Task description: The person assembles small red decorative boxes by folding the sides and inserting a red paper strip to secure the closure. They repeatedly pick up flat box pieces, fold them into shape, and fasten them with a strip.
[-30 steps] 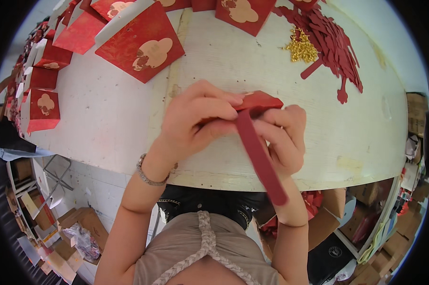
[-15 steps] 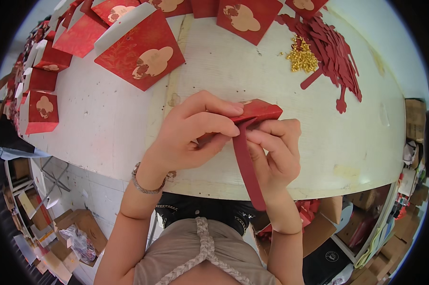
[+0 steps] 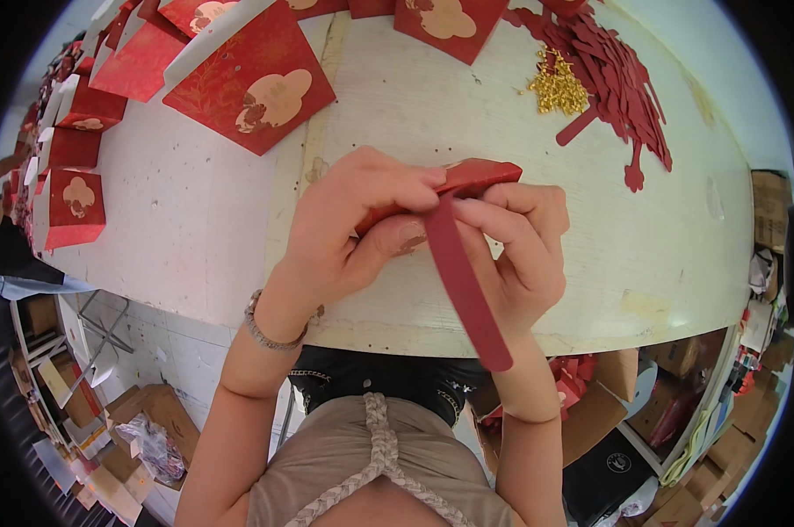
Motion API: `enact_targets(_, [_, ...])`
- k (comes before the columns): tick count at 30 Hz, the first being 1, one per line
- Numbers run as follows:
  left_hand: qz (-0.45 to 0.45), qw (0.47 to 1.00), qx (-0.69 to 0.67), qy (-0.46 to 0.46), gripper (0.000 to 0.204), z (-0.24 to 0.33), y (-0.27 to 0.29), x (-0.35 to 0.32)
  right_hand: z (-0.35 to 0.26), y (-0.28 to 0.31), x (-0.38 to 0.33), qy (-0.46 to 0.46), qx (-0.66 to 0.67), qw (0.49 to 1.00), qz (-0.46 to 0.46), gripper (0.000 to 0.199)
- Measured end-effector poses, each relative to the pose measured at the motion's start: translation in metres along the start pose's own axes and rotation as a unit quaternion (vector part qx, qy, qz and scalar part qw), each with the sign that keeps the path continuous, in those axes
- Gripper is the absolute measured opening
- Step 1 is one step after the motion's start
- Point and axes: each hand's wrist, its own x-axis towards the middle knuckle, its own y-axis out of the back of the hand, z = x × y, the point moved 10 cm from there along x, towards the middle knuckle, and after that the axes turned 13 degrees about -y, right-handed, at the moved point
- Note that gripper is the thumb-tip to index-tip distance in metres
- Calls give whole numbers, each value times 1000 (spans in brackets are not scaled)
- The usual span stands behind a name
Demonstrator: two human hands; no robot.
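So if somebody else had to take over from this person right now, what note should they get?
Left hand: fingers pinch a folded red paper piece. Right hand: holds the same piece; a long red paper strip hangs down from it, toward the person. More red strips and small gold fittings lie far right on the white table; red bags stand far left. No gold fitting shows on the held piece.
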Motion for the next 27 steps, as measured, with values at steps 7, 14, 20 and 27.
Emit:
enact_targets(7, [18,996,-45,78,21,-12,-1,-8,-8,0,5,29,-45,998,-19,21])
enact_targets(14, [33,993,-62,92,22,-17,1,-9,-21,-1,16,69,-103,991,-56,19])
enact_targets(20, [5,996,-31,79,21,-14,1,-5,-27,2,8,101,-173,979,-28,18])
enact_targets(27, [16,993,-53,102,23,-15,1,-10,-24,-1,6,78,-143,986,-45,20])
